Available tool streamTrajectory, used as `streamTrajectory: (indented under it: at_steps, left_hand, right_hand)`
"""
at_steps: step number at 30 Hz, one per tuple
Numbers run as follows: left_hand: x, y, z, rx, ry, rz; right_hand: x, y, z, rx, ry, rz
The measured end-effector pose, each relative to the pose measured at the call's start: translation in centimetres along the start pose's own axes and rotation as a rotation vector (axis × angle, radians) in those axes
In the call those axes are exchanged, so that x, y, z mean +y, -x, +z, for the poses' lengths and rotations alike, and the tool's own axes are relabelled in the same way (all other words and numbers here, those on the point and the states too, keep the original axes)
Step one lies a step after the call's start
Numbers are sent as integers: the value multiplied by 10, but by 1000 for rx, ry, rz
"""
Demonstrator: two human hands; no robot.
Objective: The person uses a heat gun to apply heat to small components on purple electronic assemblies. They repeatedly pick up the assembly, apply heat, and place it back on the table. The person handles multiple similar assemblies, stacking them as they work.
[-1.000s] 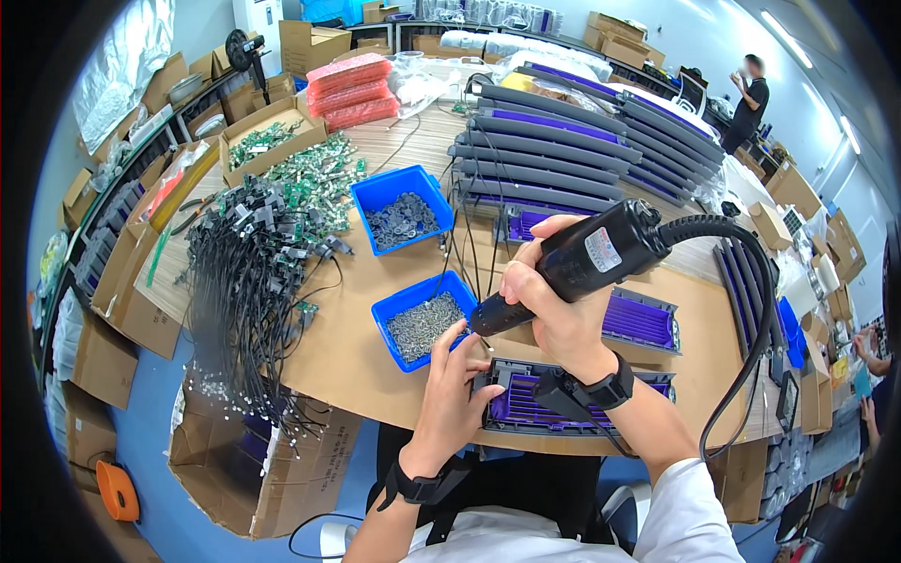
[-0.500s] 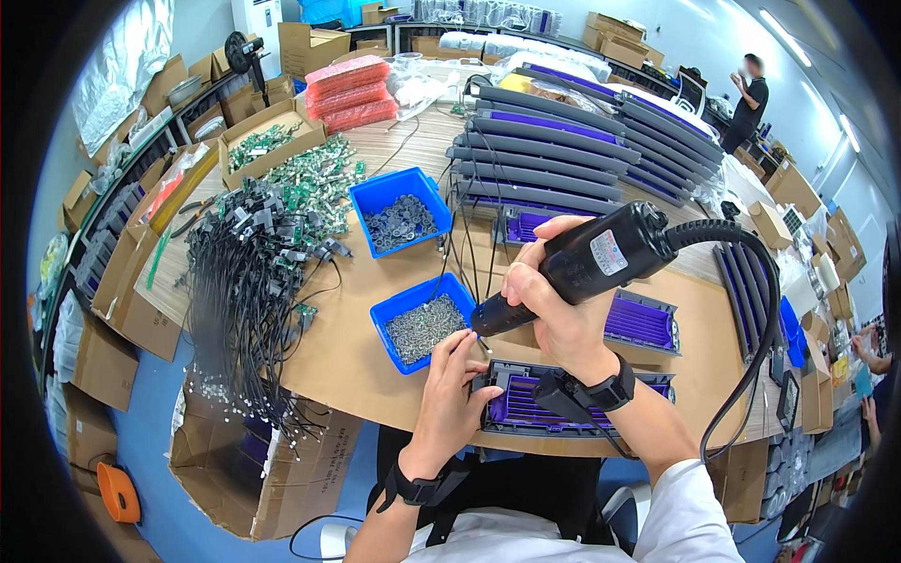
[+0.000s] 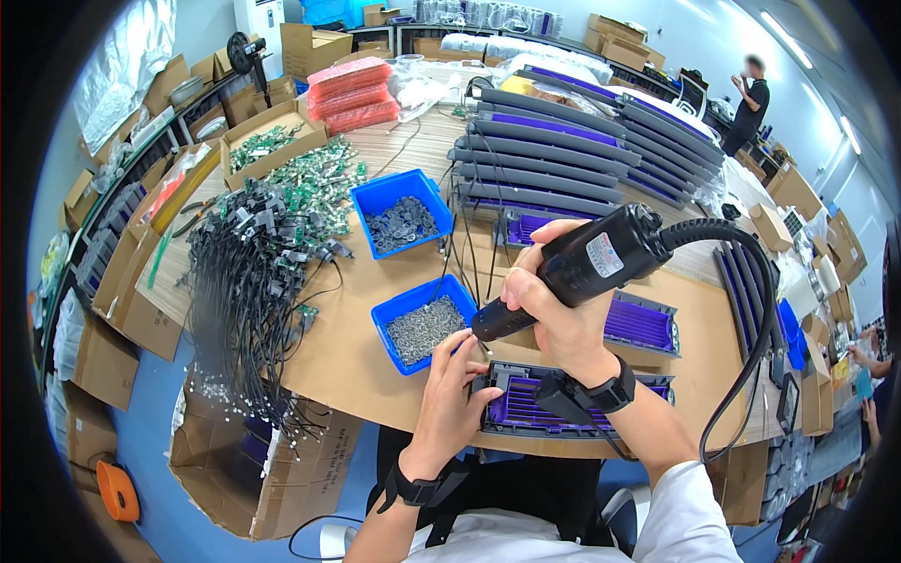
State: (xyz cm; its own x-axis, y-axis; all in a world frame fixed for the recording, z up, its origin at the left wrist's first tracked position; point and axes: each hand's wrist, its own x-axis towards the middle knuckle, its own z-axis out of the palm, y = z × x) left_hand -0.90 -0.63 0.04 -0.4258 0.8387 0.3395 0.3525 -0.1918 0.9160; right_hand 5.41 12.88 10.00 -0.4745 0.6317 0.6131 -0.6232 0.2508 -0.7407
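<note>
A black electric screwdriver (image 3: 587, 267) is gripped in my right hand (image 3: 568, 328), tilted so that its nose points down to the left. My left hand (image 3: 450, 389) has its fingertips close together by the screwdriver's tip; anything small between them is too hidden to name. The left thumb rests at the left end of a grey housing with purple slats (image 3: 535, 399), which lies on brown cardboard below both hands. Just left of the tip stands a blue bin of small metal screws (image 3: 422, 330). Behind it, another blue bin (image 3: 404, 214) contains dark grey ring-like parts.
Black cables with connectors (image 3: 253, 272) and green circuit boards (image 3: 314, 178) are heaped on the left. Grey-purple housings (image 3: 544, 150) are stacked at the back, with another housing (image 3: 643, 322) at the right. The screwdriver's thick cord (image 3: 770, 281) loops down on the right. Far off stands a person (image 3: 748, 103).
The screwdriver's back end has shifted very slightly left. Its tip and both hands stay in nearly the same place.
</note>
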Motion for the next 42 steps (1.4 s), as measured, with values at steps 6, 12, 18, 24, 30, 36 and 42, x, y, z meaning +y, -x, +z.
streamTrajectory:
  at_steps: [6,12,18,24,30,36,42]
  left_hand:
    - [3,0,-1,8,-6,-4]
    - [2,0,0,15,-14,-4]
    - [1,0,0,18,-16,3]
    - [-2,0,0,18,-5,6]
    - [2,-1,1,37,-34,-15]
    - [2,-1,0,33,-58,-11]
    - [2,-1,0,35,-44,-31]
  right_hand:
    - [-5,0,1,-33,107,19]
    - [-6,0,2,-36,92,24]
    - [-5,0,2,-41,95,19]
    - [-1,1,3,-14,-21,-9]
    - [-1,1,2,-10,-19,-23]
    - [-3,0,4,-13,-33,-28]
    - [-3,-1,4,-11,-34,-51]
